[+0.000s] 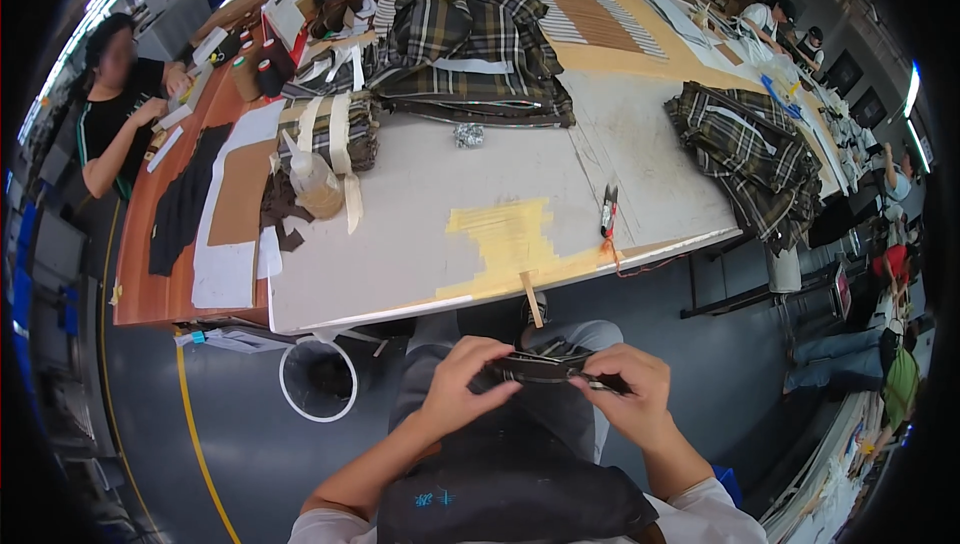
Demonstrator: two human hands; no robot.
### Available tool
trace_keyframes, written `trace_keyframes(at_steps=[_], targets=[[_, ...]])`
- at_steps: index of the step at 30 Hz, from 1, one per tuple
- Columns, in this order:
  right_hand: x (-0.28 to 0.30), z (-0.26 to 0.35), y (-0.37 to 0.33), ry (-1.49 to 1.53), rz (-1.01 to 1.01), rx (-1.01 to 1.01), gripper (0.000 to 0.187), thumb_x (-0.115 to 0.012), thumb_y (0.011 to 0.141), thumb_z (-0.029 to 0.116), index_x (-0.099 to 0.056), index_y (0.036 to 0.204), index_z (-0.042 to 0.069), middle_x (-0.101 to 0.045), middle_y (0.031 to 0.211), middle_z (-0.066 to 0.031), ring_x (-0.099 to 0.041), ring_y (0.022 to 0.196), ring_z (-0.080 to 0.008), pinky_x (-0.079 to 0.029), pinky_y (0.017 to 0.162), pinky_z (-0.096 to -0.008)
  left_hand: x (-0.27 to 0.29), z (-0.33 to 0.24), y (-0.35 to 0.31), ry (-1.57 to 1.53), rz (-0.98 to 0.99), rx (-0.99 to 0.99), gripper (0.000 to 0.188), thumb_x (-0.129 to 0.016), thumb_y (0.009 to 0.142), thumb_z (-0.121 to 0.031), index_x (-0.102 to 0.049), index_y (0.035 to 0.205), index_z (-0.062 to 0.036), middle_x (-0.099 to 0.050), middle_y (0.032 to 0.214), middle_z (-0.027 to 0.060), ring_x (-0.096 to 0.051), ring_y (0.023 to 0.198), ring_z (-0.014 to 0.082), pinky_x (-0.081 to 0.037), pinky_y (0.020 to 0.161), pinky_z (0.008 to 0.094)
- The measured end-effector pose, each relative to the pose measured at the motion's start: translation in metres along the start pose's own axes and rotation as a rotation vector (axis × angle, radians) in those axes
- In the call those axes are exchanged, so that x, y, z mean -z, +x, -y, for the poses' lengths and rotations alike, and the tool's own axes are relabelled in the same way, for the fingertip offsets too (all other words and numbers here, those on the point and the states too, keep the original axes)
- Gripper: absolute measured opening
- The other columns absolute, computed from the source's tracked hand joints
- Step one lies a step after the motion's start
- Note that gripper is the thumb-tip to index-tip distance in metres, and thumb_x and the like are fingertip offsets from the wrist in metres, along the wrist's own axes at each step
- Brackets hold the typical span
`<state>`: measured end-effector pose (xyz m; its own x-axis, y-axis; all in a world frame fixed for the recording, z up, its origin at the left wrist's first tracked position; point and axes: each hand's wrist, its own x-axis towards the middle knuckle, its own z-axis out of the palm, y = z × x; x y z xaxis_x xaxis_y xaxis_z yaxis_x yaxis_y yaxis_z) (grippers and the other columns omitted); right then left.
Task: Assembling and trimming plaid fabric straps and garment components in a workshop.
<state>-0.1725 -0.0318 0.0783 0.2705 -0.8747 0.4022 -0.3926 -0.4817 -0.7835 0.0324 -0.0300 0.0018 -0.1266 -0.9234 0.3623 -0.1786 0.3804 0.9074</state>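
Observation:
Above my lap, a small dark piece of plaid fabric (545,370) with a pale edge stretches between my two hands. My left hand (462,384) has its left end between thumb and fingers. The right end is pinched by my right hand (632,390), its fingertips bent in around the cloth. Parts of the fabric are covered by my fingers. Just beyond my hands, a flat wooden strip (531,299) sticks out over the table's front edge. A small thread snipper (609,208) with a red cord lies on the table to the right.
Plaid fabric is heaped on the grey table (400,214), with another plaid pile (745,149) at right. A glue bottle (314,184) and thread cones (268,77) stand left. Below is a white-rimmed bin (318,418). A co-worker (122,109) sits at far left.

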Motion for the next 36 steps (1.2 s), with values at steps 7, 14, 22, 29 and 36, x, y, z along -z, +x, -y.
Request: trace_keyframes(at_steps=[7,14,22,29,36], targets=[[-0.015,-0.001,-0.010,-0.062,-0.026,-0.095,0.019,-0.075,0.064,0.000,-0.059,0.075,0.001,-0.062,0.073,-0.0098,-0.059,0.057,-0.0159,-0.046,0.049,-0.0238,-0.024,-0.013,-0.003,-0.040,0.009,-0.084,0.020,-0.069,0.068,-0.002,-0.054,0.080,-0.0017,-0.059,0.079,0.0094,-0.058,0.072,0.0237,-0.046,0.063,0.0305],[-0.020,-0.009,-0.019,-0.115,-0.043,-0.104,0.020,-0.075,0.066,0.000,-0.059,0.078,0.001,-0.062,0.073,-0.0084,-0.058,0.055,-0.0152,-0.045,0.048,-0.0237,-0.023,-0.023,-0.008,-0.077,0.130,0.324,0.018,-0.067,0.072,-0.005,-0.050,0.074,0.0006,-0.056,0.071,0.0097,-0.056,0.064,0.0179,-0.045,0.061,0.0275],[-0.013,-0.013,-0.010,-0.065,0.061,-0.165,0.019,-0.072,0.067,-0.001,-0.059,0.080,0.000,-0.061,0.076,-0.0104,-0.061,0.062,-0.0201,-0.048,0.054,-0.0260,-0.005,-0.013,-0.002,-0.807,0.329,0.615,0.033,-0.064,0.076,0.004,-0.057,0.109,0.0035,-0.056,0.102,0.0047,-0.051,0.096,0.0087,-0.042,0.083,0.0227],[-0.012,-0.023,-0.011,0.043,0.106,-0.208,0.019,-0.066,0.064,-0.010,-0.060,0.080,-0.001,-0.063,0.080,-0.0116,-0.060,0.068,-0.0181,-0.047,0.059,-0.0258,-0.019,0.006,-0.011,-1.498,0.349,0.970,0.033,-0.063,0.077,-0.001,-0.055,0.109,0.0038,-0.060,0.104,0.0061,-0.056,0.093,0.0114,-0.044,0.082,0.0245],[-0.010,-0.029,-0.011,0.079,0.259,-0.271,0.018,-0.063,0.067,-0.005,-0.060,0.084,0.001,-0.061,0.077,-0.0102,-0.060,0.069,-0.0245,-0.047,0.059,-0.0302,-0.027,0.005,-0.021,-1.463,0.401,1.005,0.033,-0.066,0.073,-0.003,-0.059,0.105,0.0006,-0.061,0.097,0.0042,-0.056,0.089,0.0112,-0.044,0.080,0.0244]])
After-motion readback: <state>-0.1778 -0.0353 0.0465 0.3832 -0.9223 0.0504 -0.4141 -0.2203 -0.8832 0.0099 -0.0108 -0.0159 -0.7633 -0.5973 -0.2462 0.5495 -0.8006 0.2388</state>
